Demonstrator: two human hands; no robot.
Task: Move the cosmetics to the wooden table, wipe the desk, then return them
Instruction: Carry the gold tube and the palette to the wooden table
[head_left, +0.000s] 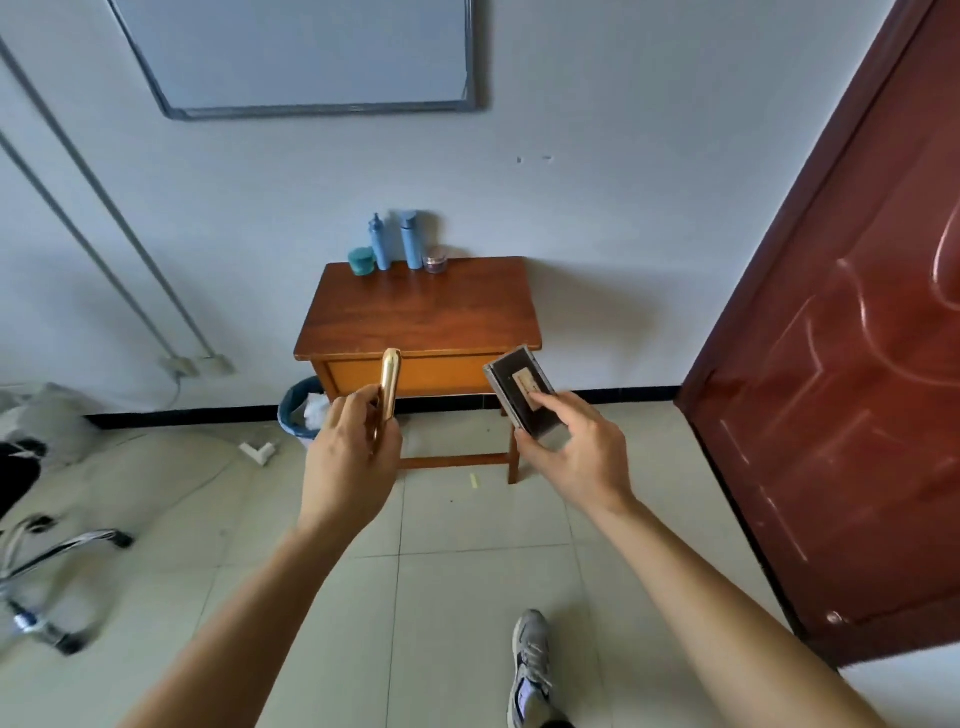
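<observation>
A small wooden table (415, 317) stands against the white wall ahead. At its back edge sit a teal jar (361, 260), two light blue bottles (380, 244) (410, 240) and a small purple-lidded jar (435, 262). My left hand (348, 457) is shut on a slim gold tube (389, 382), held upright in front of the table's near edge. My right hand (574, 449) grips a flat dark rectangular case (524, 395) with a silver rim, tilted, near the table's front right corner. Both hands are short of the tabletop.
A blue-lined waste bin (301, 410) stands at the table's left leg. A dark red door (852, 338) stands open on the right. An office chair base (47, 566) is at the left. A white adapter (258, 451) and cable lie on the tiled floor. My shoe (530, 670) is below.
</observation>
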